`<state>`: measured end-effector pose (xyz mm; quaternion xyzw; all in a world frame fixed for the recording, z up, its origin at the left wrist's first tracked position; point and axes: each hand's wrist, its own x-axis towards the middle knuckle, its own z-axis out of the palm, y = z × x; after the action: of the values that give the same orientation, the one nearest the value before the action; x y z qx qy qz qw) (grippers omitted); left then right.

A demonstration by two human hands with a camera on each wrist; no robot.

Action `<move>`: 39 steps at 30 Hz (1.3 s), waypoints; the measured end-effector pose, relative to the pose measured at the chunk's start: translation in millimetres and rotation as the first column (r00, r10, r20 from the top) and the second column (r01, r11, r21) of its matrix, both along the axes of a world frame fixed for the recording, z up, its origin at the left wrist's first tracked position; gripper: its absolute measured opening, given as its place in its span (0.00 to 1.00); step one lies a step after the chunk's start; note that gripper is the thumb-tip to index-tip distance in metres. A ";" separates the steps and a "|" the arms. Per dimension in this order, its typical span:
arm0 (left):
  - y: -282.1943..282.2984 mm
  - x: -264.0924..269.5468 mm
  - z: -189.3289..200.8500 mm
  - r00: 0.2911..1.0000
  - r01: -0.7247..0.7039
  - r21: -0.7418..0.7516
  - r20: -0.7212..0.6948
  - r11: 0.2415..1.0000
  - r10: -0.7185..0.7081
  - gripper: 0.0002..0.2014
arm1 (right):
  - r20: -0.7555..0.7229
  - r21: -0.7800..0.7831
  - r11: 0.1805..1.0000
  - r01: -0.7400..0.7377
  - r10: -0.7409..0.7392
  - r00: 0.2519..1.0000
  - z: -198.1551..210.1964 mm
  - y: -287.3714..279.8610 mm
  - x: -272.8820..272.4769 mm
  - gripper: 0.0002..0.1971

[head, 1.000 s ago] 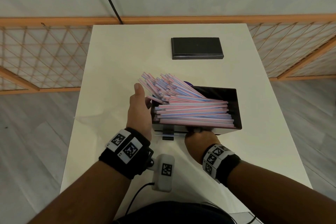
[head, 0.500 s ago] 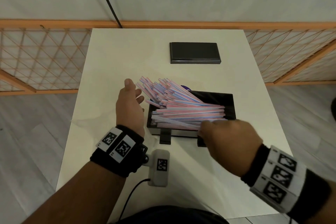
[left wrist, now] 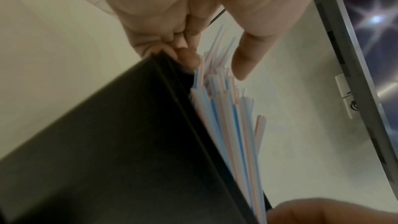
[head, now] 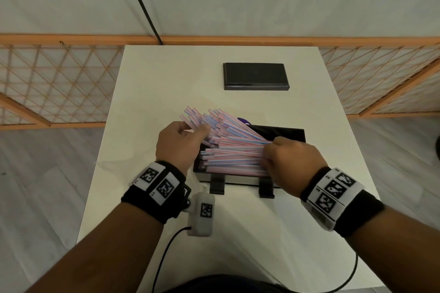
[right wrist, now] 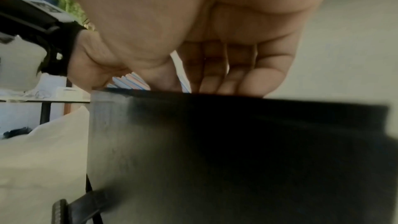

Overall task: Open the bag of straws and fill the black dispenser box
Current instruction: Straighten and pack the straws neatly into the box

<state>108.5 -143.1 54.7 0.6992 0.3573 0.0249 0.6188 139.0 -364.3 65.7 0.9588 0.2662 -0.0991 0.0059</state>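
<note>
A white tabletop is seen before an orange lattice fence, with a black lid lying at its far side. The black dispenser box stands near the front edge, piled with straws, many fanned out over its left end. The straws are judged light, thin and slippery, so they are best gathered by the bundle's ends. The left hand is curled on the fanned ends; the right hand lies on the right ends, fingers bent. Half a second earlier the left hand was open beside them and the right hand nearer.
</note>
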 end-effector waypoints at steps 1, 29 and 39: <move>-0.5 1.2 -0.3 1.000 0.008 0.010 0.017 1.000 -0.008 0.19 | 0.024 0.094 0.996 0.010 -0.013 1.000 -1.9 -2.2 -0.9 0.13; -6.7 29.8 9.2 0.919 -0.209 -0.496 0.194 0.843 0.342 0.16 | -0.100 0.287 0.955 0.075 -0.048 0.994 -19.0 41.9 10.2 0.37; -12.0 23.3 11.5 0.931 -0.164 -0.170 0.300 0.972 0.210 0.07 | -0.193 0.218 0.965 0.144 -0.102 0.976 -21.5 29.0 12.1 0.40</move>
<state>131.8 -155.2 66.1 0.6031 0.3196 0.1698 0.7108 151.1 -335.3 44.2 0.9548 0.2151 -0.1538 -0.1356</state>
